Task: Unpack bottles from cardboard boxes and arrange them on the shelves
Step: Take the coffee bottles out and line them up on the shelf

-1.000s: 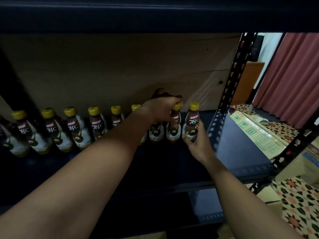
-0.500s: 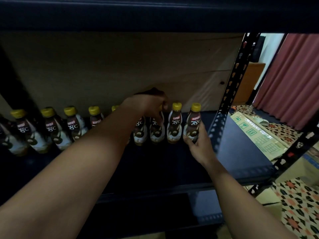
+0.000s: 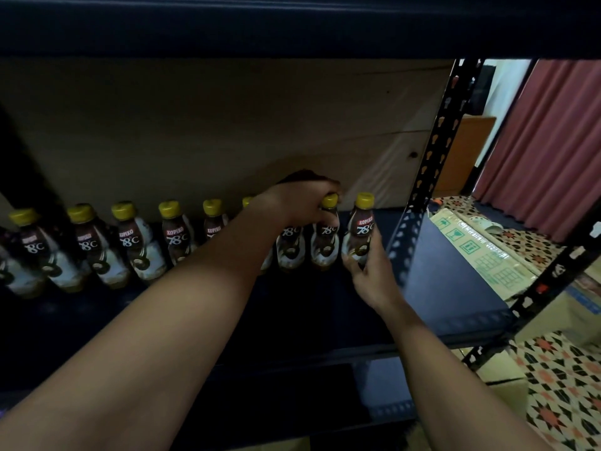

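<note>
Right grip: our right hand [image 3: 370,275] curls round the lower body of the end bottle [image 3: 360,234], which stands upright at the right end of the row.
Left grip: our left hand [image 3: 302,203] closes from above on the yellow cap of the second bottle [image 3: 325,237], just beside the end bottle.
Row: the other bottles [image 3: 130,245] stand along the back of the shelf [image 3: 448,288], near the board behind.
Open room: bare shelf lies in front of the row and to the right, up to the perforated post [image 3: 432,164].
Hidden: our left forearm covers two or three bottles; the leftmost ones are dim and cut off.
Beyond: a flat cardboard box [image 3: 481,252] lies on the patterned floor.
</note>
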`<state>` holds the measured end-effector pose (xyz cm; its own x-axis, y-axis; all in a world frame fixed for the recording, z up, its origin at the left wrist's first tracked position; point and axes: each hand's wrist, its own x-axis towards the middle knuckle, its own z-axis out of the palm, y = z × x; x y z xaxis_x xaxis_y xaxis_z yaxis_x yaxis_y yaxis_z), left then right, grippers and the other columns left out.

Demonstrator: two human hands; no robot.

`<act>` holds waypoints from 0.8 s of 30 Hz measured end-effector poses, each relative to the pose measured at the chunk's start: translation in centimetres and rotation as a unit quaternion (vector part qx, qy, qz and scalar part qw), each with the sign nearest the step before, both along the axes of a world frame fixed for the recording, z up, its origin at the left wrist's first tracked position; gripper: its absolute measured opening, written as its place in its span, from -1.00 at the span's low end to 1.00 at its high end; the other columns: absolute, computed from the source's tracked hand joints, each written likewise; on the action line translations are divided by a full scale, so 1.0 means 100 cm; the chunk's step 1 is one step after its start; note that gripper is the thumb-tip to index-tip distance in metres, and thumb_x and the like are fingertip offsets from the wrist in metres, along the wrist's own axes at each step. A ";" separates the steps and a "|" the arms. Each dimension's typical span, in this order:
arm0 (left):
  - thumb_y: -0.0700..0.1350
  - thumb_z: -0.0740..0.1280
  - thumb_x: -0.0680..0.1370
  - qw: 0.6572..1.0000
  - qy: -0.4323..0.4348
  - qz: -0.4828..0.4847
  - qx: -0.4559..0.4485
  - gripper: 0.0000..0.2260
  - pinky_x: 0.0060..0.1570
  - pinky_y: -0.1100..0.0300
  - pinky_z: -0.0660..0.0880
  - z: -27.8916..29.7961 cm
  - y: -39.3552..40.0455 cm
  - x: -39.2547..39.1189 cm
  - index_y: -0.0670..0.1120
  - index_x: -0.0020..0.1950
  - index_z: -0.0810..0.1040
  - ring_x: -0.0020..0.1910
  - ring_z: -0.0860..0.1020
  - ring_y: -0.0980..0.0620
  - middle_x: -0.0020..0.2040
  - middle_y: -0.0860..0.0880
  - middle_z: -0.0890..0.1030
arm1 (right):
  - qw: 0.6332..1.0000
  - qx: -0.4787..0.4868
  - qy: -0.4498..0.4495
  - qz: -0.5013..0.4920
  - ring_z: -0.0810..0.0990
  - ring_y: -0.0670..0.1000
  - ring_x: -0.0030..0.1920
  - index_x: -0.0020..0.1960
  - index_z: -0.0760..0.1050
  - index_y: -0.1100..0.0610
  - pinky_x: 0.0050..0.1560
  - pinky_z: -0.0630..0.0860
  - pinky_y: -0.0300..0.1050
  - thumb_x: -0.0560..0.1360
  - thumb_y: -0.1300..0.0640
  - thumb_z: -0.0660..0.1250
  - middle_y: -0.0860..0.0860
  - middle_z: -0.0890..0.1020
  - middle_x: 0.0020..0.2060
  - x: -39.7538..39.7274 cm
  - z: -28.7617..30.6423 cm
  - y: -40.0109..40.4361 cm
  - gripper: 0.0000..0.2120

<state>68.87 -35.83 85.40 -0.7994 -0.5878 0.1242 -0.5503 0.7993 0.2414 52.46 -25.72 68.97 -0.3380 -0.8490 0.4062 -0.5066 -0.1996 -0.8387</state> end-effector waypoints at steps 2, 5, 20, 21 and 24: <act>0.10 0.53 0.47 1.000 0.006 -0.001 0.010 -0.61 0.18 -0.04 0.52 0.000 0.000 0.001 0.03 0.23 0.56 0.16 0.54 -0.03 0.19 -0.01 0.60 | 1.000 0.008 -0.002 -0.002 0.39 -0.03 0.48 0.63 0.05 -0.06 0.46 0.37 0.19 0.56 0.21 0.39 -0.01 0.41 0.48 -0.001 -0.001 -0.001 -0.23; 0.09 0.53 0.47 1.000 0.011 0.002 0.019 -0.61 0.19 -0.03 0.51 0.000 0.001 0.001 0.02 0.23 0.55 0.16 0.53 -0.02 0.20 0.00 0.59 | 1.000 0.019 -0.001 -0.001 0.39 -0.02 0.48 0.63 -0.01 -0.10 0.46 0.38 0.19 0.57 0.19 0.38 0.00 0.41 0.48 -0.001 -0.001 -0.001 -0.20; 0.12 0.53 0.46 1.000 0.013 -0.007 -0.002 -0.57 0.19 -0.02 0.51 -0.002 -0.001 0.001 0.00 0.24 0.54 0.17 0.54 -0.03 0.21 -0.01 0.59 | 0.999 0.009 0.031 -0.018 0.36 0.01 0.49 0.66 -0.06 0.02 0.48 0.35 0.12 0.59 0.22 0.38 0.07 0.34 0.49 0.000 -0.002 -0.001 -0.18; 0.12 0.53 0.46 1.000 0.013 -0.006 -0.001 -0.57 0.19 -0.02 0.51 -0.003 -0.001 0.001 0.01 0.24 0.54 0.17 0.53 -0.03 0.21 -0.01 0.58 | 0.999 0.009 0.031 -0.020 0.36 0.00 0.48 0.66 -0.05 0.02 0.48 0.35 0.12 0.59 0.21 0.38 0.07 0.35 0.49 0.000 -0.002 -0.001 -0.18; 0.13 0.52 0.46 1.000 0.007 -0.004 0.005 -0.57 0.19 -0.01 0.51 -0.002 -0.003 0.001 0.03 0.26 0.53 0.18 0.52 -0.03 0.22 -0.01 0.57 | 0.999 0.013 0.026 -0.017 0.36 0.00 0.48 0.65 -0.05 -0.02 0.47 0.36 0.15 0.59 0.20 0.38 0.04 0.35 0.49 0.000 -0.003 -0.001 -0.18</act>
